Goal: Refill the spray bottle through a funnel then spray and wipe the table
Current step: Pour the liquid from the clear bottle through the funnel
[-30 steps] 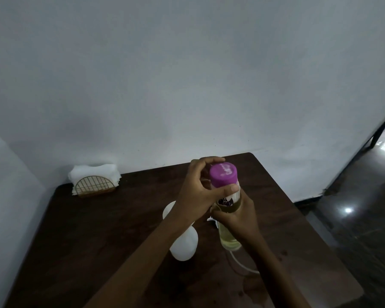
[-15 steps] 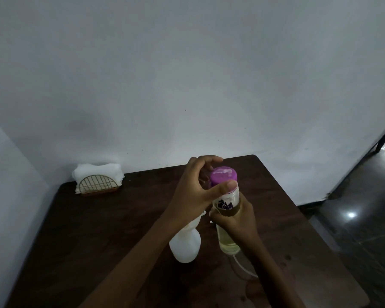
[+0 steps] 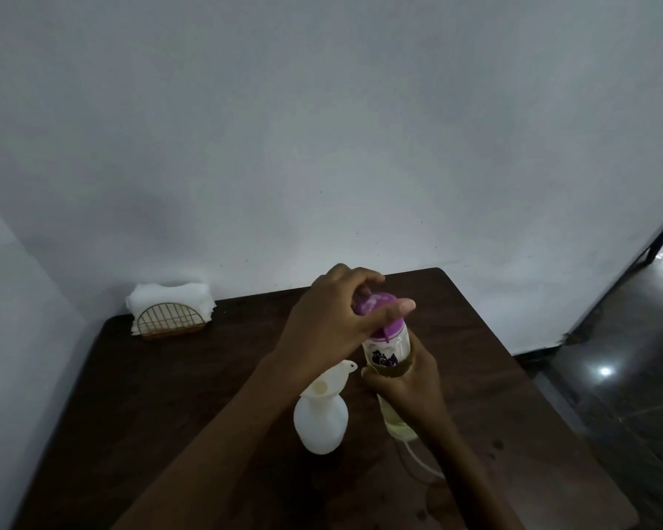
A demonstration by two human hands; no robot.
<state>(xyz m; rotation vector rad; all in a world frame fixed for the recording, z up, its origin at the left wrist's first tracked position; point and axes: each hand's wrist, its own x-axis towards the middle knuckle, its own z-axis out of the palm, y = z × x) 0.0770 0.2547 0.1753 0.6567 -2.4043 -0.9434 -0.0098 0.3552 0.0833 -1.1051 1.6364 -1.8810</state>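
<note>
Both hands (image 3: 330,323) are working a purple-capped clear bottle (image 3: 389,351) above the table (image 3: 207,395).

The left hand is curling its fingers and thumb around the rounded purple cap (image 3: 376,304), while the right hand (image 3: 406,388) is wrapping around the bottle's smooth clear body, which is holding pale yellow liquid low down. Both forearms are reaching in from the near edge. Just left of the clear bottle, the white spray bottle (image 3: 320,418) is standing upright on the dark wooden table with a white plastic funnel (image 3: 332,378) sitting in its neck. A gold wire holder (image 3: 169,321) stuffed with white napkins (image 3: 169,296) is sitting at the far left corner against the wall. The table's right edge is opening onto glossy dark floor (image 3: 628,376).
</note>
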